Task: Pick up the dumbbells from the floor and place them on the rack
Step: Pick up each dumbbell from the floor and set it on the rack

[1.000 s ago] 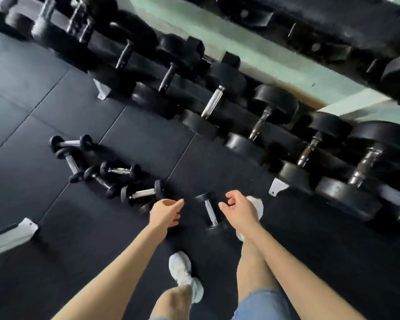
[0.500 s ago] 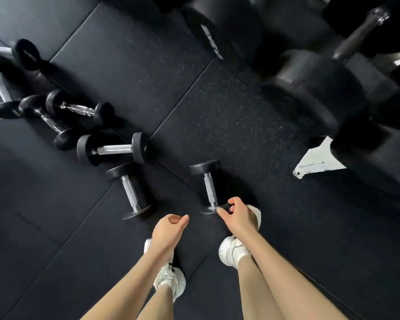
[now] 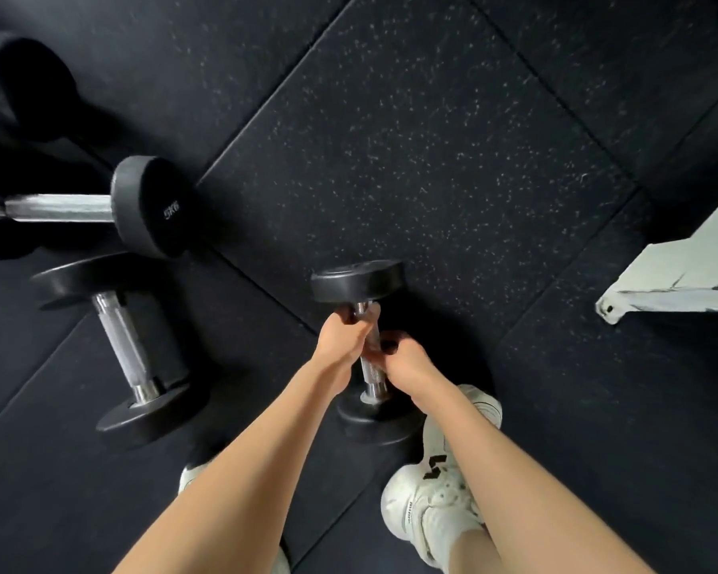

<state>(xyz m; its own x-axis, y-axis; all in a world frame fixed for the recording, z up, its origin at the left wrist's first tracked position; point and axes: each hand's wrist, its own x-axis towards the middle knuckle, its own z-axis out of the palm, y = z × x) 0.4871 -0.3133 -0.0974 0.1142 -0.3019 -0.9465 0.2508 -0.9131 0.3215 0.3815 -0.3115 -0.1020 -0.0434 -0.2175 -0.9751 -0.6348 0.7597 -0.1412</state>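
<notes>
A black dumbbell [image 3: 357, 280] with a chrome handle lies on the rubber floor just in front of my feet. My left hand [image 3: 340, 337] grips the upper part of its handle, close under the far head. My right hand [image 3: 398, 358] curls round the lower part of the same handle. The near head sits beside my right shoe. To the left lie two more dumbbells: one [image 3: 133, 358] runs parallel to mine, and another [image 3: 150, 207], marked 5KG, lies crosswise above it. The rack itself is out of view.
A white rack foot [image 3: 676, 279] juts in at the right edge. A large dark dumbbell head [image 3: 21, 84] fills the upper left corner. My white shoes [image 3: 436, 503] stand at the bottom. Speckled black floor mat [image 3: 432, 138] spreads beyond the dumbbell.
I have bent down close to the floor. Both hands, empty and open before, have come together and closed round the handle of the nearest dumbbell.
</notes>
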